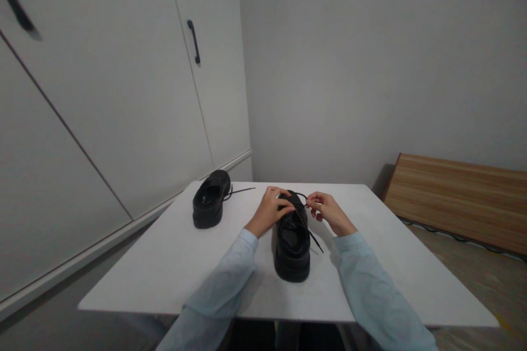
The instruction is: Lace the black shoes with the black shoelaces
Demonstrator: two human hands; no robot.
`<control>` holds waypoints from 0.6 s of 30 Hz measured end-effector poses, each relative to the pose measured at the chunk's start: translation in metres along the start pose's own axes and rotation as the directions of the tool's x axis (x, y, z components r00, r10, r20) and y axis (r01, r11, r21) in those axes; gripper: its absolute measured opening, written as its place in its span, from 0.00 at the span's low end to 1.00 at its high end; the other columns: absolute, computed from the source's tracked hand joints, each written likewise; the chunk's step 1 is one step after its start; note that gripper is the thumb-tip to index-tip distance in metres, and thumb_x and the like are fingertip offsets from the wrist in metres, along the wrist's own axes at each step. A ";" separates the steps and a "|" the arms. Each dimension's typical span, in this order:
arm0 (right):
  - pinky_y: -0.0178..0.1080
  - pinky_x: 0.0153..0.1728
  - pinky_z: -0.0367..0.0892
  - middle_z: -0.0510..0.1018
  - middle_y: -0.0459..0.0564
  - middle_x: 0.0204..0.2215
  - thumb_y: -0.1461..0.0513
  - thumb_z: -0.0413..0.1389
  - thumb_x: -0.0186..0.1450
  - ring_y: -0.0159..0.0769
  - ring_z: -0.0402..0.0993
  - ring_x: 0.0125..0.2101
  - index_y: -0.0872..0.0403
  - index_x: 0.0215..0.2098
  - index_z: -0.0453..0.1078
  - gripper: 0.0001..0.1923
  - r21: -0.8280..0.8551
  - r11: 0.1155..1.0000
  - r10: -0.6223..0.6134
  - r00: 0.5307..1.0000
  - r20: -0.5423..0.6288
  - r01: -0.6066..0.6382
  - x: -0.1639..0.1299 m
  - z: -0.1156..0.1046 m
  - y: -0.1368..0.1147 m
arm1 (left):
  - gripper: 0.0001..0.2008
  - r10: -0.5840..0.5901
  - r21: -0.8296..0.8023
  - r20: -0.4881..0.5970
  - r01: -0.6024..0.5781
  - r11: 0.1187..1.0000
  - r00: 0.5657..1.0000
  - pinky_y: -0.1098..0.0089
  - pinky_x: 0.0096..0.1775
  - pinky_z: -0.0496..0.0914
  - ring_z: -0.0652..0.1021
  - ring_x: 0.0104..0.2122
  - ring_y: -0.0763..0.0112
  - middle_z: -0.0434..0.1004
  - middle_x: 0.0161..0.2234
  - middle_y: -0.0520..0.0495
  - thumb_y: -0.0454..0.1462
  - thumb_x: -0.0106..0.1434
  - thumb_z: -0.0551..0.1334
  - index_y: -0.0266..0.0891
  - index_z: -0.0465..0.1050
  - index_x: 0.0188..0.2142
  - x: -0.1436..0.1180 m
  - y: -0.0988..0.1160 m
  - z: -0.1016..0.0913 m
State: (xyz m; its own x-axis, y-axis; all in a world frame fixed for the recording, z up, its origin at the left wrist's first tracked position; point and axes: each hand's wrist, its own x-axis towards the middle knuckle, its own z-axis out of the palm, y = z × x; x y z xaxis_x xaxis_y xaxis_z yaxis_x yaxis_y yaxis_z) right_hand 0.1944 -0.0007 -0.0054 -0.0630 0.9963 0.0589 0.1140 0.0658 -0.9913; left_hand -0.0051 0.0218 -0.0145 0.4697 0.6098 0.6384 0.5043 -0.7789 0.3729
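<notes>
A black lace-up shoe (292, 263) stands upright on the white table in front of me, its toe pointing away and its opening towards me. My left hand (275, 207) lies over its front part from the left, thumb and fingers curled against the lacing area; exactly what the fingertips press is hard to make out. To the right of the toe, my right hand (325, 209) pinches a thin black shoelace (301, 195) that arcs out from the shoe. Another lace end (316, 242) hangs loose over the shoe's right side.
A second black shoe (208, 205) stands at the table's back left, one lace trailing right. Along the left are white cabinets (123, 93) with dark handles. A wooden panel (457, 197) leans at the grey wall, beyond the right edge of the white table (173, 279).
</notes>
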 end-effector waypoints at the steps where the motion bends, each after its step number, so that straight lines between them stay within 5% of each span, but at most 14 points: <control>1: 0.27 0.12 0.52 0.72 0.44 0.22 0.58 0.59 0.50 0.24 0.63 0.16 0.56 0.28 0.65 0.11 -0.001 1.000 0.001 1.000 0.002 -0.001 0.000 0.000 0.000 | 0.03 0.008 0.001 0.012 -0.008 1.000 1.000 0.58 0.49 0.64 0.66 0.45 0.63 0.75 0.42 0.47 0.39 0.55 0.66 0.44 0.80 0.29 0.000 -0.001 0.000; 18: 0.27 0.12 0.52 0.73 0.44 0.20 0.59 0.60 0.49 0.25 0.63 0.16 0.56 0.26 0.67 0.10 -0.046 0.998 0.037 0.997 0.063 -0.034 0.001 -0.002 0.002 | 0.04 0.014 0.076 0.057 -0.019 0.997 0.998 0.56 0.47 0.65 0.65 0.46 0.61 0.75 0.42 0.46 0.39 0.54 0.66 0.48 0.80 0.32 -0.003 -0.001 0.006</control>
State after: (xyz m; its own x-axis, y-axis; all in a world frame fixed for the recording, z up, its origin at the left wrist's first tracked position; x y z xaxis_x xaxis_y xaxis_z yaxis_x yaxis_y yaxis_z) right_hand 0.1966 0.0001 -0.0068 -0.1212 0.9925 0.0143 0.1619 0.0340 -0.9862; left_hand -0.0022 0.0218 -0.0206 0.5177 0.6060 0.6040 0.5491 -0.7767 0.3087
